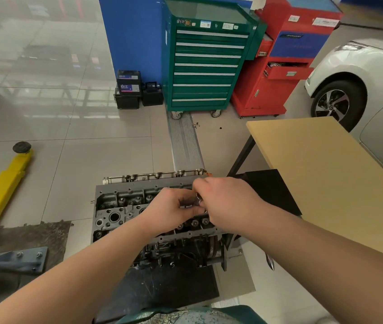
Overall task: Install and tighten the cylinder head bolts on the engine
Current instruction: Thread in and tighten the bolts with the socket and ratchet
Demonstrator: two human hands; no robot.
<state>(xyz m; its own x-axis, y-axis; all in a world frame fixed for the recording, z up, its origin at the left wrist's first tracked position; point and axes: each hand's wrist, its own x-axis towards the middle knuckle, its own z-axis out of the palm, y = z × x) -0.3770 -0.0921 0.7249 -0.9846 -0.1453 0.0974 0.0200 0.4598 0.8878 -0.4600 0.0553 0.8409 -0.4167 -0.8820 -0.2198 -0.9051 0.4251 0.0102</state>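
Observation:
The engine (125, 213) stands low in front of me, its grey cylinder head facing up with valve springs and round bores showing on the left half. Both my hands meet over the head's right half. My left hand (170, 208) is curled, its fingertips meeting small shiny metal pieces, probably bolts (198, 202). My right hand (225, 202) comes from the right and its fingers pinch the same metal pieces. The hands hide the head beneath them and most of the metal parts.
A tan tabletop (321, 174) stands close on the right, a black block (270, 188) beneath it. A yellow lift arm (1, 190) lies on the floor left. Green (204, 64) and red (284, 66) tool cabinets stand behind; a white car (359, 85) is far right.

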